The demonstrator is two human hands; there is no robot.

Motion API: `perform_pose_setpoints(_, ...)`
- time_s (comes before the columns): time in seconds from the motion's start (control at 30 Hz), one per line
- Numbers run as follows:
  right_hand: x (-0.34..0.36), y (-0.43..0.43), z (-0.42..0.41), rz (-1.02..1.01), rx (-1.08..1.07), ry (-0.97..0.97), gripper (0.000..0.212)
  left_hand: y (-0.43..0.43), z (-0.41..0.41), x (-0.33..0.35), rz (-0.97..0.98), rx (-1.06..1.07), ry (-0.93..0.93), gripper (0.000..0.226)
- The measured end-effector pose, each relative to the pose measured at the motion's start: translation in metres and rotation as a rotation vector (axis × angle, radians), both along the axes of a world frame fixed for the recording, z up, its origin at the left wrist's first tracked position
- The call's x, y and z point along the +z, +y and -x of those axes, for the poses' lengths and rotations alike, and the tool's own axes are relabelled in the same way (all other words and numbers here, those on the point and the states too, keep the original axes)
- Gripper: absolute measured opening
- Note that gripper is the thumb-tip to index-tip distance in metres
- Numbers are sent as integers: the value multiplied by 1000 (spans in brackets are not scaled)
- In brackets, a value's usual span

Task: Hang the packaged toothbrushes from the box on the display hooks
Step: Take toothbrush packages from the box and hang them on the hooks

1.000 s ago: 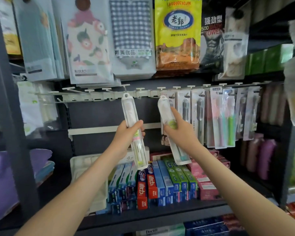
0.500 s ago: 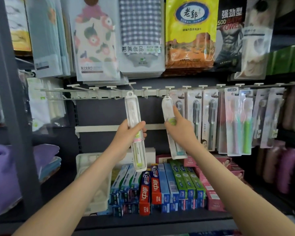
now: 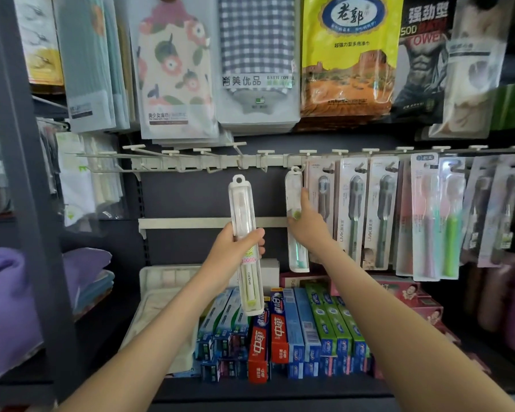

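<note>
My left hand [image 3: 238,245] grips a long clear toothbrush pack with a yellow-green handle [image 3: 246,203], upright, its hang hole just below the white hook rail [image 3: 191,165]. My right hand [image 3: 308,221] holds a second clear toothbrush pack [image 3: 293,185] whose top hole sits at a hook [image 3: 301,166] on the rail; whether it hangs on the hook I cannot tell. Right of it hang carded toothbrushes [image 3: 381,212]. A white box [image 3: 158,281] stands on the shelf below, partly behind my left arm.
Several bare hooks [image 3: 173,153] stick out left of the packs. Bath towel packets [image 3: 256,63] hang above the rail. Toothpaste boxes [image 3: 280,331] fill the shelf under my arms. A grey upright post [image 3: 21,173] stands at the left, purple towels [image 3: 9,304] beside it.
My right hand has raised its pack up to the rail, bringing the hole to a hook. My left hand lowered its pack slightly from the rail. The camera moved closer.
</note>
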State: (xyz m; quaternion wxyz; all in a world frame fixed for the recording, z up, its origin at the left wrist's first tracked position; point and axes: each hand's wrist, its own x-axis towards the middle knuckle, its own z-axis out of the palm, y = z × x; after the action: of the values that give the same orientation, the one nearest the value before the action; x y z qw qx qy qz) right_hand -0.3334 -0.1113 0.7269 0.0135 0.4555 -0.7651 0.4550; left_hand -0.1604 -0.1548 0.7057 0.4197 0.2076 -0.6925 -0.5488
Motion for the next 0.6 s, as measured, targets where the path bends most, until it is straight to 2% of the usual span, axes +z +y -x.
perform_pose_setpoints(0.07, -4, 0, -6, 5, 13, 13, 73, 1, -2, -3, 8, 2, -10, 29)
perform_pose_setpoints(0.17, -8, 10, -24, 166, 73, -25, 61, 1, -4, -7, 31, 4, -39, 29)
perform_pose_setpoints(0.27, -8, 29, -48, 294, 304, -158, 54, 3, 0, -5, 120, 14, -84, 30)
perform_pose_setpoints(0.33, -9, 40, -62, 287, 406, -112, 56, 7, 6, -2, 203, -7, -120, 36)
perform_pose_setpoints(0.43, -7, 47, -68, 326, 324, 54, 67, 15, 17, 5, 320, 4, -188, 36)
perform_pose_setpoints(0.6, 4, 58, -55, 311, 99, 143, 86, 27, 28, 20, 501, 22, -351, 27)
